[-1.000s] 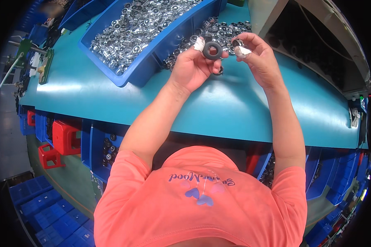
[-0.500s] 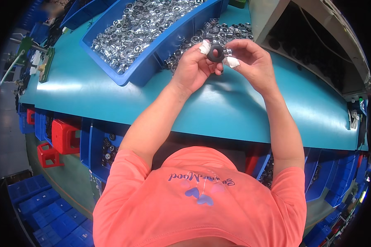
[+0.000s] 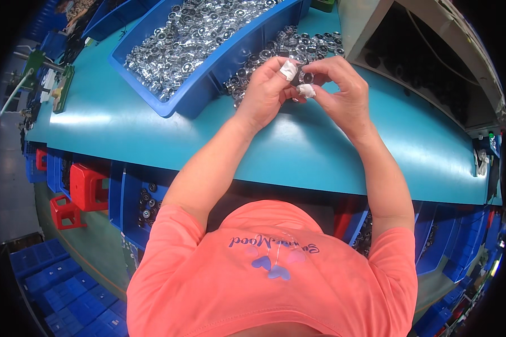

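Note:
My left hand [image 3: 264,92] is closed on a black ring-shaped part [image 3: 297,75], now seen mostly edge-on and partly hidden by the thumb. Right beside it, a small clear round piece with a dark centre [image 3: 307,77] is pinched between the thumb and fingers of my right hand [image 3: 343,92]. The two parts meet or nearly meet; whether they are joined I cannot tell. White tape wraps both thumbs. Just beyond my hands lies a loose heap of similar clear round pieces [image 3: 264,55] on the teal tabletop [image 3: 208,140].
A blue bin [image 3: 168,106] full of clear round pieces stands at the back left. At the right is a pale box-like housing [image 3: 371,28] with a dark opening. A green metal fixture [image 3: 64,90] sits at the far left. Red stools [image 3: 87,185] and blue crates [image 3: 67,292] are below.
My hands have drawn closer together. The black ring has turned from face-on to nearly edge-on, and the clear piece in my right hand has turned to show its face.

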### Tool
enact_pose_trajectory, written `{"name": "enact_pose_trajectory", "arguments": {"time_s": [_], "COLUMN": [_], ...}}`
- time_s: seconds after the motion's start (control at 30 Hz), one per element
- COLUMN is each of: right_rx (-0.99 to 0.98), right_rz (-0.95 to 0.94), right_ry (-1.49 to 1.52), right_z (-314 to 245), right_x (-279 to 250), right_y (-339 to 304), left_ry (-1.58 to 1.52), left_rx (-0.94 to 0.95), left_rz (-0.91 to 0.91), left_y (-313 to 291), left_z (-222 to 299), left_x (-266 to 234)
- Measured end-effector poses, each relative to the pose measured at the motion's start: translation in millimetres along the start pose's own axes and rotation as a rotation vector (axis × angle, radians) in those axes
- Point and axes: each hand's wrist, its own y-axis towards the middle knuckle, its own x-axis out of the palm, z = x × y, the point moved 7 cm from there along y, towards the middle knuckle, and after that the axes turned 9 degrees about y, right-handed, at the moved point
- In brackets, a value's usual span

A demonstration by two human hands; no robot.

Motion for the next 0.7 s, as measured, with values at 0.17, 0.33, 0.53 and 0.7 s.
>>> {"name": "enact_pose_trajectory", "arguments": {"time_s": [0.17,0.33,0.53,0.7], "right_rx": [-0.037,0.081,0.541,0.503], "right_rz": [0.013,-0.002,-0.11,-0.087], "right_ry": [-0.16,0.108,0.538,0.441], "right_z": [-0.1,9.5,54.8,43.8], "right_x": [4.0,1.5,10.3,12.4], "right_y": [-4.0,-1.2,-13.3,-12.5], "left_ry": [0.2,0.202,0.178,0.287], "left_rx": [0.064,0.083,0.092,0.171], "left_rz": [0.023,0.063,0.038,0.086], "left_y": [-2.4,-2.0,-3.8,-6.6], "left_z": [6.5,6.7,10.3,11.6], "left_x": [12.6,7.7,4.6,6.0]}}
